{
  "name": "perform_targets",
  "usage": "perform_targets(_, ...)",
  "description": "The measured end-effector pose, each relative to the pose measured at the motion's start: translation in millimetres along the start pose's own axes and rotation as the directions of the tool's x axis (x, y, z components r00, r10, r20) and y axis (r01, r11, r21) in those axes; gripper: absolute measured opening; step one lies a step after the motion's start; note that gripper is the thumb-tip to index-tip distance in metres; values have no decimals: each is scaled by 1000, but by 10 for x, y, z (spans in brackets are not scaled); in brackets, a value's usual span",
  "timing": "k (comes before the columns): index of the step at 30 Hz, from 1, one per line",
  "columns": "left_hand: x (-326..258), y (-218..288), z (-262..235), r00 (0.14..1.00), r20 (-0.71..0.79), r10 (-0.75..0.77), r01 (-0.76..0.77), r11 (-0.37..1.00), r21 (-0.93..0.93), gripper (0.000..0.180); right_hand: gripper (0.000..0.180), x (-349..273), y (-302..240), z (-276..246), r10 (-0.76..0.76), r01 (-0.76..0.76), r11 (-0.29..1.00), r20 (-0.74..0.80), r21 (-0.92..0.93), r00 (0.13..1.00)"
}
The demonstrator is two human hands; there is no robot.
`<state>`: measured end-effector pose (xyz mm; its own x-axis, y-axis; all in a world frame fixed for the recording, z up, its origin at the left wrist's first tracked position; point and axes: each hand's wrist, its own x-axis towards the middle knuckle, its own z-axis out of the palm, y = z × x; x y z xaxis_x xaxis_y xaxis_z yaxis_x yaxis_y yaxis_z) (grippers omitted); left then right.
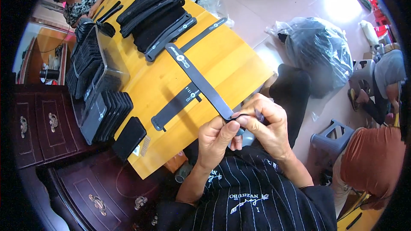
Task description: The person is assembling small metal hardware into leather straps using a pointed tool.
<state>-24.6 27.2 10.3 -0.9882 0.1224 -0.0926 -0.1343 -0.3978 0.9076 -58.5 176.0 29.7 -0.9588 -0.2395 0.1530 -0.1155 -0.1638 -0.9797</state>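
Just past the table's near right edge, my left hand (218,139) and my right hand (267,124) meet at the near end of a long black strap (199,81). Both are closed, thumbs and fingers pinching that end; a small dark piece between the fingertips is too hidden to name. The strap's other end, with a white print, reaches out over the table. Beneath it lies a second black strap (173,109) with a rounded end. A third strap (204,35) rests farther off, beside a pile of black straps (154,17).
A yellow wooden table (231,64) carries a clear plastic bin (122,70) of black straps on its left. Folded stacks (113,113) and a black block (130,138) stand nearer. Dark drawers (98,201) adjoin the table. Rightward are a bulky plastic bag (317,51), a stool (332,137) and other people.
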Motion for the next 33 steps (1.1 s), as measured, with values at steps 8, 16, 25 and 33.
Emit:
perform_targets(8,78,52,179,987,39,-156,151,984,95,31,15,341,-59,-218,438,-384,827,-43,410,898)
perform_targets(16,-269,8,65,855,305,-419,380,907,181,28,24,1677,601,-1698,265,-218,964,-474,154,840)
perform_targets(25,-421,17,-361,910,266,-318,276,943,183,23,39,1739,868,-2273,-241,-284,810,-733,-513,636)
perform_targets(33,-300,4,-434,983,118,-141,127,984,121,28,17,1358,865,-959,-432,3,452,-216,-892,876)
